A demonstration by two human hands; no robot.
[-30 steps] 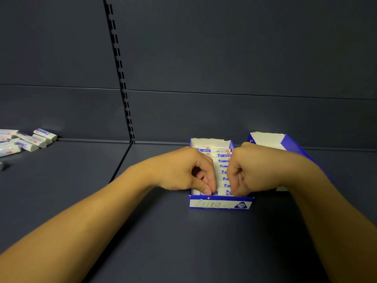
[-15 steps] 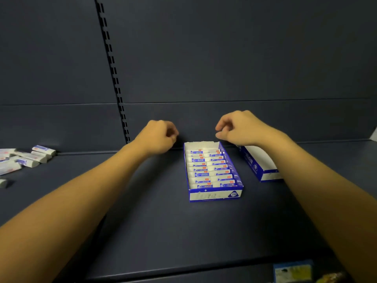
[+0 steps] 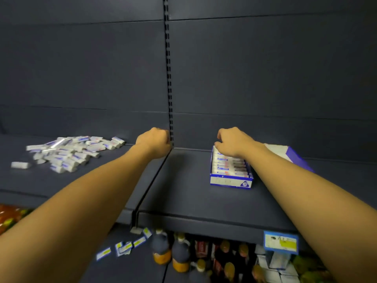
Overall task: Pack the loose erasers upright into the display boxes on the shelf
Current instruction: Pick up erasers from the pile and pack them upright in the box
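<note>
Right hand [image 3: 234,142] touches display box's [image 3: 231,181] far end; left hand [image 3: 154,142] fisted.

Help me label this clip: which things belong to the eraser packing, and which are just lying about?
Job: loose erasers; filled display box; second display box; left hand; right hand.
Lying about: bottles; price tag; shelf labels.

Two bare forearms reach in from the lower corners, with no sleeves, gloves, watch or rings on what shows. The left hand [image 3: 153,142] and the right hand [image 3: 232,141] are bare too; fingernail detail is too blurred to make out.
</note>
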